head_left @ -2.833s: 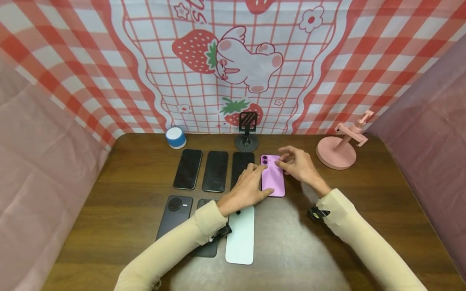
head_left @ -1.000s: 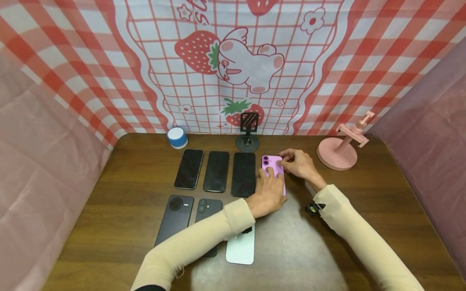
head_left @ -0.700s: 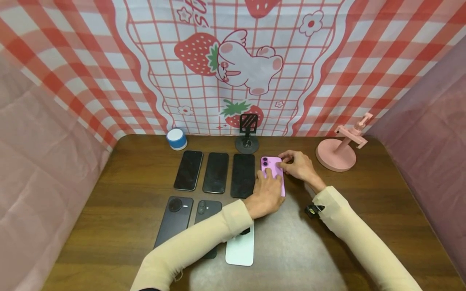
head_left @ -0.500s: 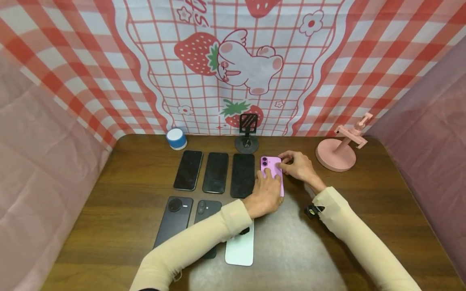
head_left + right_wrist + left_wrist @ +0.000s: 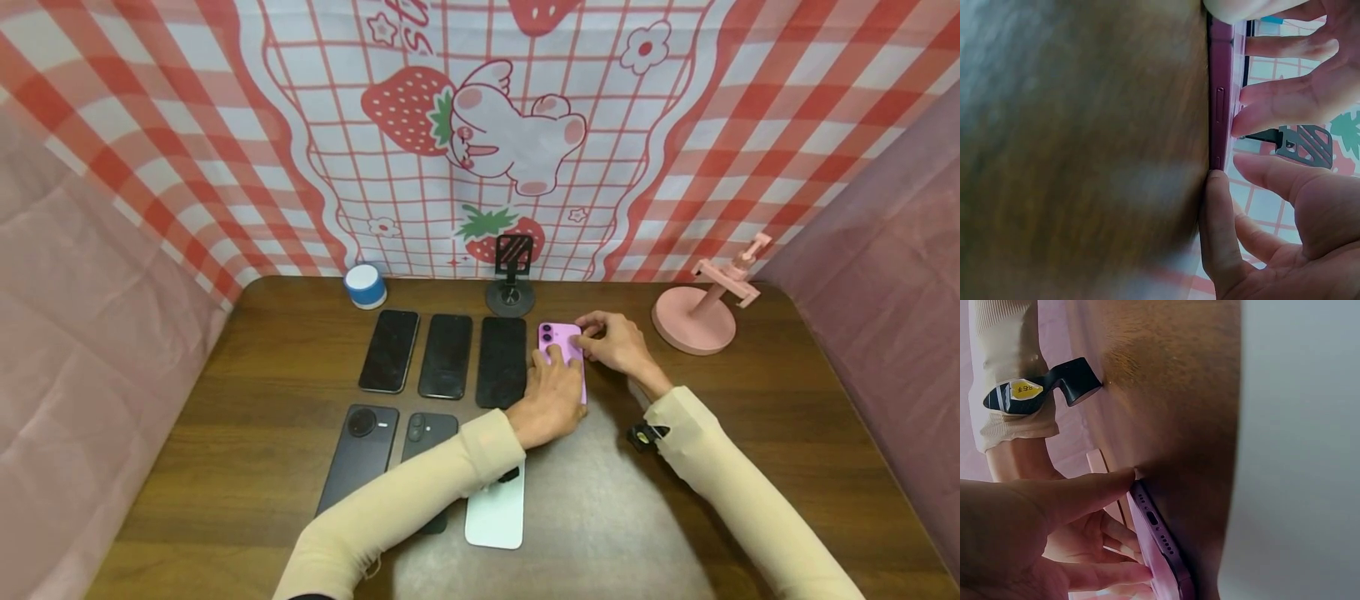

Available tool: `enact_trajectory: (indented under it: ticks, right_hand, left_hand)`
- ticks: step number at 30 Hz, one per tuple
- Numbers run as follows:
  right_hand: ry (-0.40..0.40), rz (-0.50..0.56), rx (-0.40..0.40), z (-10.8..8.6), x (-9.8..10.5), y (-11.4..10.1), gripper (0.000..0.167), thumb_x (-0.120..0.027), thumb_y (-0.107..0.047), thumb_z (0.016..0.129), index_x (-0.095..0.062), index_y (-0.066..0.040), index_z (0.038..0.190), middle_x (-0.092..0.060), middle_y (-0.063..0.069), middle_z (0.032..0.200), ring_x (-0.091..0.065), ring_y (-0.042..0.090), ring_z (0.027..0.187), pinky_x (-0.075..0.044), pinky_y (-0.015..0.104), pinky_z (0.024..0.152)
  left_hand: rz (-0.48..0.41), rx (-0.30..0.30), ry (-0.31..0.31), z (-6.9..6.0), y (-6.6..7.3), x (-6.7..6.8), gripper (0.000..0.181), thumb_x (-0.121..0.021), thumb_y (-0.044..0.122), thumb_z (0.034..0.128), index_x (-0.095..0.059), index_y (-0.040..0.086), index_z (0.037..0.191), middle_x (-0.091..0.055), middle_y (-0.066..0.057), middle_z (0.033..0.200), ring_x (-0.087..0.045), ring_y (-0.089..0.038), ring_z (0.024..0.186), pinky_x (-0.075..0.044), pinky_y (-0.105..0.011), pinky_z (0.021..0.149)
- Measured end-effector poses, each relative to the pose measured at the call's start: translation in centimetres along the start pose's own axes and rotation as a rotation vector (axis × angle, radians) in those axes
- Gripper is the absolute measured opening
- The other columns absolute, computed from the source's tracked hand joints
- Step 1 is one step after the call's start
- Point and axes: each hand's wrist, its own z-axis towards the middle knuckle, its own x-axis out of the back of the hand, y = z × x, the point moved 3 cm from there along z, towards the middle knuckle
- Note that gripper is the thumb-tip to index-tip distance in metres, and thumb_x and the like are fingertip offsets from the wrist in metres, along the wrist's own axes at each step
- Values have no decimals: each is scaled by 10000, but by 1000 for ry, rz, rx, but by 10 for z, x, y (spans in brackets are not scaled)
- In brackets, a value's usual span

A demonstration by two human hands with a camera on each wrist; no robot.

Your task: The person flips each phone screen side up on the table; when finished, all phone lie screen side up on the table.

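A pink smartphone [image 5: 564,332] lies back up at the right end of the far row, its two camera lenses at the upper left. My left hand [image 5: 553,398] spans its lower part: fingers touch the back, and in the left wrist view the thumb meets a corner beside the charging port of the smartphone [image 5: 1155,525]. At the upper right edge, my right hand [image 5: 618,343] pinches the phone. In the right wrist view the index finger of my right hand [image 5: 1272,231] meets the side edge, the thumb the back. The left forearm partly covers a white phone [image 5: 495,512].
Three black phones lie screen up in the far row, including the nearest black phone [image 5: 502,362]. Two dark phones, one a grey phone [image 5: 360,454], lie nearer. A black stand [image 5: 512,283], a blue-and-white cylinder [image 5: 365,287] and a pink stand [image 5: 697,317] stand along the back.
Since the earliest frame, my left hand has moved right and down onto the pink phone's lower part, uncovering the black phone. The right fingers have closed on its edge. Little differs in the last second.
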Motion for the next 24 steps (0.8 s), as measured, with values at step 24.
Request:
enact_trajectory:
  ticks: [24]
  right_hand:
    - [-25, 121, -29, -2, -3, -1, 350, -729, -116, 965, -644, 13, 1279, -693, 228, 1061, -655, 69, 609, -592, 246, 596]
  left_hand:
    - [13, -37, -3, 1, 1, -1, 698, -772, 461, 916, -539, 44, 1424, -495, -253, 1451, -523, -408, 1264, -567, -361, 974]
